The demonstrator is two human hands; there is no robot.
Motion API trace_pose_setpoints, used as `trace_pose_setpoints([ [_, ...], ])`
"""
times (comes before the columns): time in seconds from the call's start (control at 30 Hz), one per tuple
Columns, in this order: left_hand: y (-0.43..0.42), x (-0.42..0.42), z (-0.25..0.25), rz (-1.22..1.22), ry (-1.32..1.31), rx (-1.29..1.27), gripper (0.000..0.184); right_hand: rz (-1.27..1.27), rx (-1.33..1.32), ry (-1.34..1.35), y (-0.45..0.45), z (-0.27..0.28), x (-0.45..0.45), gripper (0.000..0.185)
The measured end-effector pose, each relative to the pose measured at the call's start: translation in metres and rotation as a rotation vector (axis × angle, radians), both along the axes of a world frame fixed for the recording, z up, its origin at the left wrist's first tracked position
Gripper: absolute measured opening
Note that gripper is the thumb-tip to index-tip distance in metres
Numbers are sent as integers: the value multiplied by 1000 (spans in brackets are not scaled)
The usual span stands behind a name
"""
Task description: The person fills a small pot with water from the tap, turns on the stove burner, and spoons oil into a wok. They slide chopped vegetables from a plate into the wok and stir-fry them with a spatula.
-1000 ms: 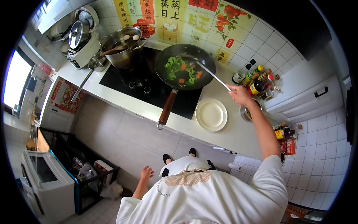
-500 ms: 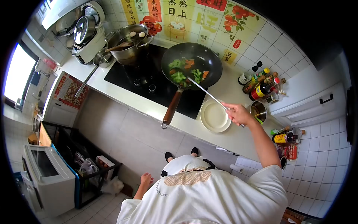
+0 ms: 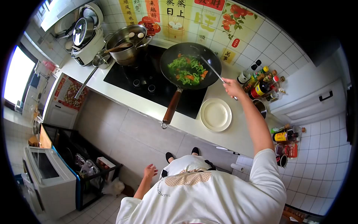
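Observation:
My right hand [image 3: 234,89] is closed around the handle of a long metal cooking utensil [image 3: 212,68]. Its far end reaches into the back right of a dark wok [image 3: 210,76], where the head is hard to make out. Chopped green vegetables [image 3: 181,65] and orange slices that look like carrot [image 3: 189,77] lie spread over the wok's bottom. The wok sits on a black cooktop [image 3: 123,76], its wooden handle [image 3: 172,106] pointing toward me, with neither hand on it. Low by my side, my left hand [image 3: 150,171] hangs open, holding nothing.
A cream plate [image 3: 216,114] stands on the counter, right of the wok's handle. A steel pot [image 3: 128,56] with eggs and a wooden spoon is at the left burner. Sauce bottles [image 3: 258,89] crowd the right corner, near a metal bowl [image 3: 260,107] partly behind my forearm.
My right hand has moved up and away from me. The utensil's end has gone from the wok's left-middle to its back right, and the vegetables are spread more evenly.

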State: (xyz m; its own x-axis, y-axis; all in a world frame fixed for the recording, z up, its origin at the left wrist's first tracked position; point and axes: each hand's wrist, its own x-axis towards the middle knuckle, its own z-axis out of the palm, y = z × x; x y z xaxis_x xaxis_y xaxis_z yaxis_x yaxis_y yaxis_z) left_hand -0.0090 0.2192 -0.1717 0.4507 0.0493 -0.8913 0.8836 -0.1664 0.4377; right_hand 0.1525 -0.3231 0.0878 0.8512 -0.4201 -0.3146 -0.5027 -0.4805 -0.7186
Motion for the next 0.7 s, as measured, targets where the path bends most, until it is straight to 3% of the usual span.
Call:
trace_pose_setpoints([
  [0.17, -10, 2, 6, -49, -43, -52, 42, 194, -152, 63, 43, 25, -3, 37],
  [0.23, -11, 2, 3, -52, -53, -53, 44, 477, -676, -336, 36, 22, -17, 35],
  [0.37, 2, -1, -11, -11, -15, -48, 42, 514, -835, -199, 20, 67, -57, 34],
  [0.47, 15, -7, -18, 3, 27, -7, 41, 404, -873, -67, 11, 96, -84, 36],
  [0.7, 19, -3, -26, -58, 23, -17, 44, 309, -716, -70, -17, 142, -122, 34],
])
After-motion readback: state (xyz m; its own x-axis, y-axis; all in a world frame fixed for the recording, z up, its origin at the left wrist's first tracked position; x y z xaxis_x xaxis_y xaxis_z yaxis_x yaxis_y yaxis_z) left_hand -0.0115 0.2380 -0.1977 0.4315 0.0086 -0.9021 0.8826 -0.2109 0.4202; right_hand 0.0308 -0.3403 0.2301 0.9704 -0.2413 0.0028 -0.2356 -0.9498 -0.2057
